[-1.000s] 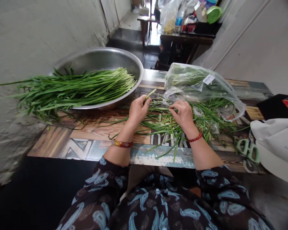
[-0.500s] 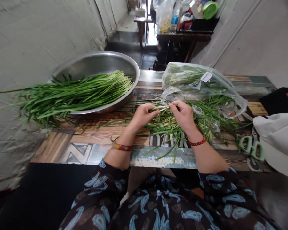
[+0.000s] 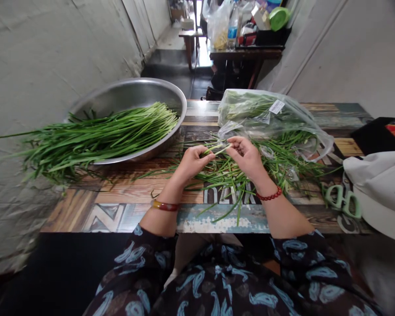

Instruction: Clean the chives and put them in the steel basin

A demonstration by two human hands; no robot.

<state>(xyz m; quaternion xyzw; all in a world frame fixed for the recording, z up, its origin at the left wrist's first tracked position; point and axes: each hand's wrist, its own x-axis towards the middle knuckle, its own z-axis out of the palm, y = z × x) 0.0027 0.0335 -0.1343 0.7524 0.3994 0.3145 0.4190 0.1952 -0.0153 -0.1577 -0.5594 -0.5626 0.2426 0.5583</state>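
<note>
**Both hands pinching a chive stem over the pile**

You've got a pale chive stem (image 3: 219,149) pinched between your left hand (image 3: 192,163) and right hand (image 3: 246,157), just above a loose chive pile (image 3: 237,184) near the middle of the tabletop (image 3: 134,193). Fingers on both hands are narrow on the stem, with the hands just apart. Amber bangle (image 3: 164,205) on your left wrist, red bead bracelet (image 3: 269,194) on your right.

Toward the left edge of the tabletop sits a steel basin (image 3: 131,90) holding a long, tidy chive bundle (image 3: 118,131), its leaves hanging over the rim. At the far edge, right of centre, a clear plastic bag (image 3: 260,114) with more chives and a white label lies against the pile. Near the right edge, green-handled scissors (image 3: 340,202) lie just beside a white cloth bag (image 3: 378,193). Beyond the tabletop, a dark table (image 3: 245,54) carries a water bottle (image 3: 232,26).
</note>
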